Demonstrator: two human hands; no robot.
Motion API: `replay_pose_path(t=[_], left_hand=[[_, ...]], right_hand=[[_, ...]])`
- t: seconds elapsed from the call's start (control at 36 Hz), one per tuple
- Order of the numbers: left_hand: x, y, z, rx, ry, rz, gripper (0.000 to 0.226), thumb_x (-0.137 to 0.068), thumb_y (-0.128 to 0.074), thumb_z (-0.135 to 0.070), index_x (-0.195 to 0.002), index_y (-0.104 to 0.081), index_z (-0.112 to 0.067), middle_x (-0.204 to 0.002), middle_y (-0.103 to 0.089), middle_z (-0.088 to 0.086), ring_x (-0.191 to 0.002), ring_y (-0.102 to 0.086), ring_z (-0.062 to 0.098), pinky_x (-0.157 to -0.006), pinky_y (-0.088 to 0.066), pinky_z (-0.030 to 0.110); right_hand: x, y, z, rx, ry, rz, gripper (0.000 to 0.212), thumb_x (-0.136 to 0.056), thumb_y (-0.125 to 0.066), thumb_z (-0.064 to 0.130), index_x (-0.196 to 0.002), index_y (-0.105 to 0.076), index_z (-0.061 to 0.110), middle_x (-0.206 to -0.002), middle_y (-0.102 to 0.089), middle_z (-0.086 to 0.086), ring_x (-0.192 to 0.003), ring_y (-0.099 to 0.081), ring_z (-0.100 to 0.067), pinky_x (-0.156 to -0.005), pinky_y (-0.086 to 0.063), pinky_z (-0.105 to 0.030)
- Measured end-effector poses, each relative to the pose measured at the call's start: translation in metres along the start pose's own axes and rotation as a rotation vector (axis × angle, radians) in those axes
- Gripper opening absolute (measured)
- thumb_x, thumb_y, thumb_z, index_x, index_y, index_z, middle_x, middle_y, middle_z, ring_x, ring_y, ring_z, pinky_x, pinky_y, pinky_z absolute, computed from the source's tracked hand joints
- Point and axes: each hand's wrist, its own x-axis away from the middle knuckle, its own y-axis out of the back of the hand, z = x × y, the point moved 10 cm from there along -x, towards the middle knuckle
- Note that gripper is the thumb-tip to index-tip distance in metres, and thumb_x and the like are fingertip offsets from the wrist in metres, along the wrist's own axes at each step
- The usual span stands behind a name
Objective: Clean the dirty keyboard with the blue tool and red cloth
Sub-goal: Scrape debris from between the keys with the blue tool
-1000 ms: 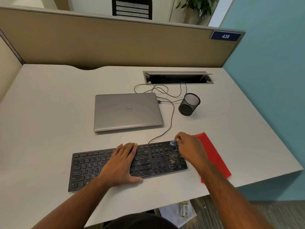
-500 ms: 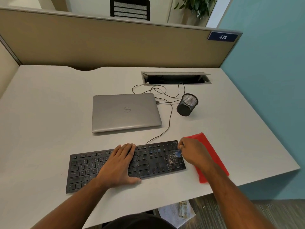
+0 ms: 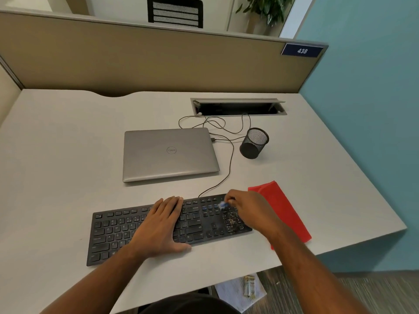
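Lay long across the lower centre of the frame: keyboard [image 3: 158, 227], long axis left to right. Pressed flat on its middle with straight fingers: left hand [image 3: 162, 225]. Further right, above the number pad: right hand [image 3: 247, 210], fingers pinched on the small blue tool [image 3: 223, 203]. Seemed closest to that tool: crumbs [image 3: 232, 222], just below it in the frame. Waited at lower right, partly under the right wrist: red cloth [image 3: 283, 207].

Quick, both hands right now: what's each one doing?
Left hand: open, flat on the keyboard.
Right hand: pinching the blue tool over the keypad.
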Motion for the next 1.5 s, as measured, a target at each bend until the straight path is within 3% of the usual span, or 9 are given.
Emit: replay_pose_path(t=[0.11, 0.25, 0.61, 0.72, 0.86, 1.08, 1.22, 1.36, 1.5], left_hand=[[0.001, 0.0, 0.0, -0.004, 0.006, -0.003, 0.137, -0.069, -0.039, -0.103, -0.166, -0.001, -0.014, -0.173, -0.008, 0.005, -0.159, -0.004, 0.021, -0.125, 0.012, 0.036], [0.001, 0.0, 0.0, -0.002, 0.007, 0.006, 0.136, -0.069, -0.039, -0.103, -0.166, -0.002, -0.014, -0.173, -0.01, 0.006, -0.159, -0.005, 0.022, -0.125, 0.01, 0.037], [-0.001, 0.0, 0.001, -0.001, 0.008, 0.004, 0.138, -0.069, -0.04, -0.103, -0.165, 0.007, -0.017, -0.174, -0.001, 0.003, -0.159, 0.004, 0.019, -0.126, 0.01, 0.039], [-0.001, -0.002, 0.001, -0.005, 0.008, 0.01, 0.137, -0.069, -0.039, -0.103, -0.164, 0.013, -0.018, -0.173, 0.006, 0.001, -0.159, 0.009, 0.018, -0.126, 0.011, 0.04], [-0.001, -0.002, 0.002, -0.003, 0.008, -0.001, 0.138, -0.068, -0.04, -0.103, -0.165, 0.009, -0.017, -0.174, 0.001, 0.003, -0.159, 0.005, 0.019, -0.126, 0.009, 0.04], [0.0, -0.001, 0.002, 0.007, 0.0, -0.01, 0.138, -0.068, -0.04, -0.104, -0.165, 0.005, -0.017, -0.174, -0.002, 0.003, -0.159, 0.002, 0.019, -0.126, 0.009, 0.039], [0.0, 0.0, 0.002, -0.001, 0.001, -0.023, 0.137, -0.068, -0.04, -0.104, -0.166, 0.001, -0.016, -0.173, -0.006, 0.004, -0.159, -0.002, 0.02, -0.125, 0.008, 0.039], [0.0, 0.0, 0.001, 0.005, -0.001, -0.006, 0.137, -0.069, -0.039, -0.104, -0.165, 0.006, -0.017, -0.174, -0.002, 0.003, -0.159, 0.002, 0.019, -0.126, 0.008, 0.04], [0.001, 0.0, 0.001, -0.009, 0.001, -0.018, 0.136, -0.069, -0.041, -0.103, -0.166, -0.007, -0.014, -0.172, -0.017, 0.006, -0.158, -0.013, 0.022, -0.125, 0.003, 0.039]], right_hand=[[0.004, -0.007, -0.012, 0.061, -0.033, 0.008, 0.031, -0.097, -0.057, 0.005, -0.114, -0.062, 0.031, -0.095, -0.07, 0.003, -0.074, -0.061, -0.009, -0.063, -0.056, -0.029], [0.013, 0.011, -0.054, 0.084, -0.129, -0.058, 0.03, -0.095, -0.056, -0.001, -0.101, -0.062, 0.028, -0.081, -0.058, 0.014, -0.064, -0.049, 0.002, -0.054, -0.032, -0.015], [0.017, -0.001, -0.043, -0.041, -0.114, -0.097, 0.023, -0.101, -0.056, 0.01, -0.109, -0.066, 0.028, -0.089, -0.07, 0.009, -0.066, -0.062, -0.005, -0.055, -0.049, -0.024], [0.014, 0.007, -0.072, -0.002, -0.198, -0.093, 0.025, -0.099, -0.058, 0.004, -0.117, -0.066, 0.019, -0.112, -0.072, 0.001, -0.085, -0.063, -0.006, -0.073, -0.052, -0.019], [0.004, 0.017, -0.065, -0.088, -0.167, -0.162, 0.016, -0.102, -0.055, 0.016, -0.109, -0.067, 0.025, -0.095, -0.072, 0.003, -0.076, -0.063, -0.008, -0.068, -0.057, -0.029], [-0.016, 0.014, -0.074, 0.015, -0.171, -0.1, 0.013, -0.099, -0.06, 0.012, -0.11, -0.067, 0.016, -0.102, -0.072, -0.004, -0.07, -0.053, -0.002, -0.055, -0.028, -0.007], [-0.018, 0.005, -0.056, 0.033, -0.102, -0.013, 0.018, -0.101, -0.054, 0.01, -0.108, -0.065, 0.023, -0.099, -0.072, 0.0, -0.079, -0.063, -0.01, -0.062, -0.045, -0.018], [-0.023, 0.019, -0.064, 0.113, -0.137, -0.047, 0.015, -0.098, -0.06, 0.011, -0.111, -0.064, 0.017, -0.104, -0.071, -0.004, -0.075, -0.055, -0.01, -0.055, -0.027, -0.011], [-0.024, 0.009, -0.065, 0.082, -0.156, -0.01, 0.017, -0.095, -0.063, 0.006, -0.107, -0.065, 0.017, -0.102, -0.073, -0.004, -0.08, -0.063, -0.014, -0.061, -0.04, -0.017]])
